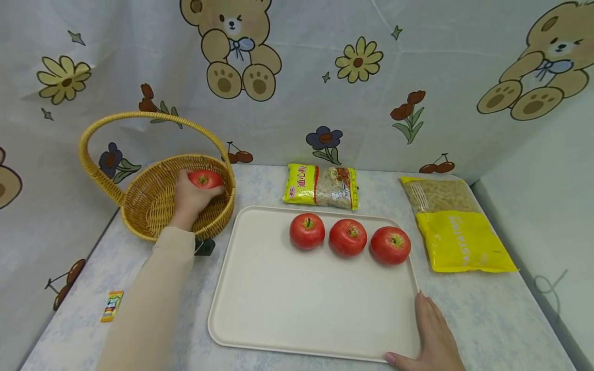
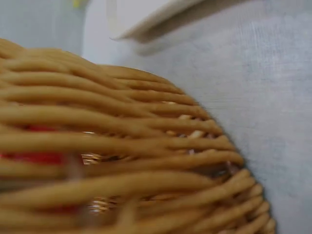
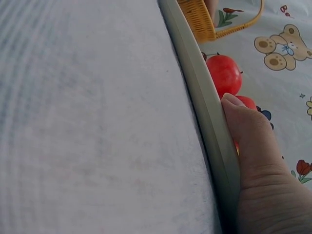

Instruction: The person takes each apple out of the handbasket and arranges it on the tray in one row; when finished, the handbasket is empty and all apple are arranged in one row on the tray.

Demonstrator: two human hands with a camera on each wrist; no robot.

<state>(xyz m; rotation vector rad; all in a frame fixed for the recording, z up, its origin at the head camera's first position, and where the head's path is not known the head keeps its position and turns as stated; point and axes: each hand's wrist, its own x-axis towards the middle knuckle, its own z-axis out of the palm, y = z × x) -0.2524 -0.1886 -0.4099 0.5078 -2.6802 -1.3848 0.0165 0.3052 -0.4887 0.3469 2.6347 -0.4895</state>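
In the head view my left hand reaches into a yellow wicker basket and holds a red apple inside it. The left wrist view shows mostly the basket's woven side, with red showing through the gaps. Three more red apples stand in a row toward the far right of a white tray. At the tray's near right corner rests my right hand, fingers fairly straight along the right edge and thumb at the front edge. The right wrist view shows that thumb against the rim.
A yellow pasta packet lies behind the tray. To the right is a larger yellow pasta bag. A small wrapped packet lies beside my left sleeve. The basket's tall handle arches above it. A printed cloth hangs behind.
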